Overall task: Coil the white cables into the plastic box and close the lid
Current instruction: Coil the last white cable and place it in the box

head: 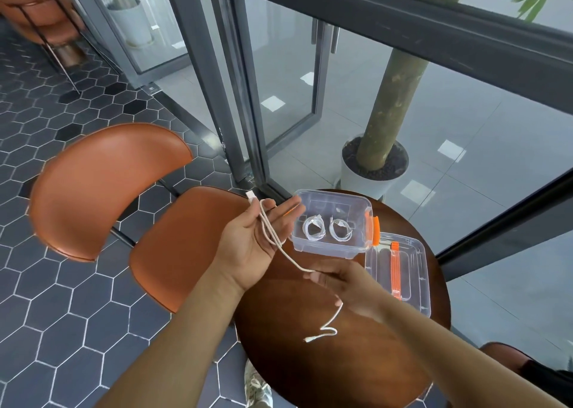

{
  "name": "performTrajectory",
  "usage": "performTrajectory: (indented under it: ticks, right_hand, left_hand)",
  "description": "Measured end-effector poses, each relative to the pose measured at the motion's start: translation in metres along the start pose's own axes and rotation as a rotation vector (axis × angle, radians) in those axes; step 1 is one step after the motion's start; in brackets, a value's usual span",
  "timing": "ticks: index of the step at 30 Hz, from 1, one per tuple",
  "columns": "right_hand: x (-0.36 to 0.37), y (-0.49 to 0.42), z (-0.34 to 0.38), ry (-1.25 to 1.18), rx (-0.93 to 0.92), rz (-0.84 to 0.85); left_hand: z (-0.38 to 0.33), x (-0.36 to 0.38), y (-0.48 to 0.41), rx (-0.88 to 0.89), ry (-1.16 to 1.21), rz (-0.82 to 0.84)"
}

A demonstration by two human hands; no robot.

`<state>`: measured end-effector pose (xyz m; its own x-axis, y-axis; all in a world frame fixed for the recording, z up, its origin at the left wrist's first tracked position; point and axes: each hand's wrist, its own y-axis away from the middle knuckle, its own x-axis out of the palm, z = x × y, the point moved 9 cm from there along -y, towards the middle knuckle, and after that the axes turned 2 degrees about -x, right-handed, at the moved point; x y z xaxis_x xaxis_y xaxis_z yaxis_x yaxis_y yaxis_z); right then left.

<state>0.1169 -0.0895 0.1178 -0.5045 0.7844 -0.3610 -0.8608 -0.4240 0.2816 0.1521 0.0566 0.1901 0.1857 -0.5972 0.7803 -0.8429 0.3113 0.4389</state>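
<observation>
A white cable (290,259) loops round the palm of my left hand (252,246), which is held palm up just left of the box. Its plug sticks up by my thumb, which pins it there. My right hand (344,283) pinches the same cable lower down, above the table; the loose end (322,335) trails onto the tabletop. The clear plastic box (325,249) with an orange latch stands open on the table. Two coiled white cables (313,229) lie side by side in it. Its clear lid (415,252), with an orange handle, lies flat to the right of the box.
The small round dark wood table (310,370) stands against a glass partition. An orange chair (173,246) sits to its left on hexagon floor tiles. A potted tree (372,172) stands behind the glass. A shoe (257,386) shows below the table edge.
</observation>
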Motion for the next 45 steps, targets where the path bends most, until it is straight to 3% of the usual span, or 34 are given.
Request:
performTrajectory:
  ticks: [4,9,14,17,24,32,37,45]
  right_hand:
    - [-0.007,-0.018,-0.003,0.023,0.108,0.046]
    - [-0.038,-0.045,0.019,0.057,0.144,-0.046]
    - [-0.057,-0.061,0.052,0.104,0.124,-0.023]
    - [-0.065,-0.058,0.078,0.129,0.069,-0.092]
    - [-0.046,-0.032,0.111,0.288,-0.077,-0.207]
    - [-0.026,-0.002,0.107,0.281,-0.146,-0.437]
    - [-0.017,0.007,0.088,0.25,-0.164,-0.382]
    - [-0.03,0.005,0.03,0.302,-0.041,-0.184]
  left_hand:
    - [0.014,0.015,0.004,-0.105,-0.031,0.113]
    - [0.029,0.02,0.011,-0.279,-0.267,0.151]
    - [0.035,0.008,0.014,-0.397,-0.668,0.115]
    - [0.03,-0.004,0.007,-0.334,-0.732,0.028]
    - [0.026,-0.016,-0.007,-0.108,-0.482,-0.12]
    - [0.022,-0.016,-0.023,0.028,-0.102,-0.243]
    - [0.018,-0.007,-0.024,0.048,0.036,-0.181]
    - [0.013,0.004,-0.017,0.005,0.008,-0.042]
